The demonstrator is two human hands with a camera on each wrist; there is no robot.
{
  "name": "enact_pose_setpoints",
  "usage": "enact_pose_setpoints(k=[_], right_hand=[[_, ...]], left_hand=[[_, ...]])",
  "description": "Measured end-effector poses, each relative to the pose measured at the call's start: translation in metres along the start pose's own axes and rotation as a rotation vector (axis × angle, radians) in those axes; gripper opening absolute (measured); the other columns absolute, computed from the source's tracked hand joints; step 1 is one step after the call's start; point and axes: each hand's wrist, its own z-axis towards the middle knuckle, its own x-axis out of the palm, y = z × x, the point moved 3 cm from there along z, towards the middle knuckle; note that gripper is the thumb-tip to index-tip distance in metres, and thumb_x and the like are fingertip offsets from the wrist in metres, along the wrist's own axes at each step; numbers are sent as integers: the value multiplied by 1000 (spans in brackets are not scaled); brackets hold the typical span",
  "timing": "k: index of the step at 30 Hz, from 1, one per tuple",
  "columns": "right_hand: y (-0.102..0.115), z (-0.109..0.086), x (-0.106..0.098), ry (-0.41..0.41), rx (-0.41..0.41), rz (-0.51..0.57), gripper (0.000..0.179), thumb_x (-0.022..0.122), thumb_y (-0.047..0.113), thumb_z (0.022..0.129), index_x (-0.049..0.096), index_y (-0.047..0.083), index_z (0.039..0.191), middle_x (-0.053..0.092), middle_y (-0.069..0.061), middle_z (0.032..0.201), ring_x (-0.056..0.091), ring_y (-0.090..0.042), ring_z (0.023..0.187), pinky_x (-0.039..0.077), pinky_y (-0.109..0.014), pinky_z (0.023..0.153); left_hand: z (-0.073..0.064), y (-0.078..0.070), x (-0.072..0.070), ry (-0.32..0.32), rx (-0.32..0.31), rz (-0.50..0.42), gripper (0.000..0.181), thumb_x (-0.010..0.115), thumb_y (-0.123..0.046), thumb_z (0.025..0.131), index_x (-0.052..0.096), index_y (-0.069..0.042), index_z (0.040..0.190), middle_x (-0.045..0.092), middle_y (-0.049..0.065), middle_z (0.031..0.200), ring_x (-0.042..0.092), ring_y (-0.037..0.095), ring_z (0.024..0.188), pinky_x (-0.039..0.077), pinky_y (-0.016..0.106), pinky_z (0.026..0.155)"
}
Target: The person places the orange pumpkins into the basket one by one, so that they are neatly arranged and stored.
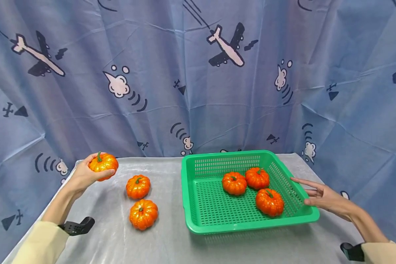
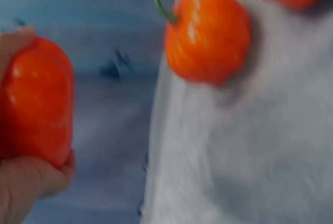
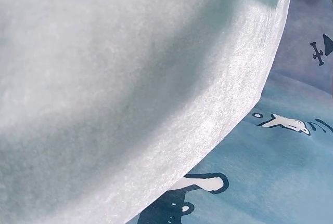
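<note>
In the head view my left hand [image 1: 84, 175] grips a small orange pumpkin [image 1: 104, 165] with a green stem, raised above the table's far left corner. The left wrist view shows the thumb and fingers [image 2: 31, 180] on either side of this pumpkin [image 2: 39, 102]. My right hand [image 1: 328, 200] is at the right side of a green plastic basket [image 1: 250, 226], its index finger stretched out and its thumb at the rim. The basket holds three orange pumpkins [image 1: 234, 183]. My right hand does not show in the right wrist view.
Two more pumpkins, one farther back [image 1: 138, 186] and one nearer [image 1: 143, 214], sit left of the basket on the silvery-white table cover [image 1: 165, 242]. A blue curtain [image 1: 165, 73] with printed airplanes hangs behind the table.
</note>
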Motion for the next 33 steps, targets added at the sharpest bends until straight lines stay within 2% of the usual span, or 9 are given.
enact_pose_setpoints(k=[6,11,15,20,23,29,33], right_hand=[[0,1,0,15,-13,17,60,45,4,92,17,13,144,31,32,128,38,15,109,43,-49,86],[-1,1,0,0,-11,3,59,45,4,92,18,14,144,31,33,127,39,15,108,44,-48,86],[-2,1,1,0,-5,11,59,45,4,92,18,14,144,32,33,127,39,14,109,44,-46,86],[-1,1,1,9,0,20,59,45,4,92,18,15,144,39,30,125,41,12,109,46,-33,83],[-1,1,1,9,4,17,59,45,5,92,18,15,144,41,29,123,42,11,109,46,-29,79],[-3,1,0,-12,27,-14,58,45,7,93,19,17,144,36,29,125,39,15,108,45,-36,80],[-2,1,-1,-15,31,-29,58,45,9,93,19,18,144,31,30,126,37,17,107,41,-52,87]], left_hand=[[-5,-39,19,66,0,-49,69,74,-22,74,35,-1,128,47,16,110,51,15,87,48,22,70],[-3,-68,38,120,5,-110,67,76,-19,71,40,-4,126,50,14,108,53,18,87,49,24,72],[0,-86,51,161,12,-136,65,77,-18,70,43,-5,124,52,13,106,54,20,87,48,25,73],[3,-104,66,209,26,-154,63,77,-15,69,45,-4,122,52,15,106,52,24,89,48,28,75],[5,-114,75,239,32,-168,61,76,-14,69,46,-5,121,51,15,108,51,25,92,48,29,76],[12,-135,98,281,47,-216,60,76,-11,69,47,-8,121,51,14,108,50,26,93,48,31,75],[17,-148,115,318,56,-258,61,76,-11,69,46,-9,122,51,13,110,50,26,95,48,32,76]])
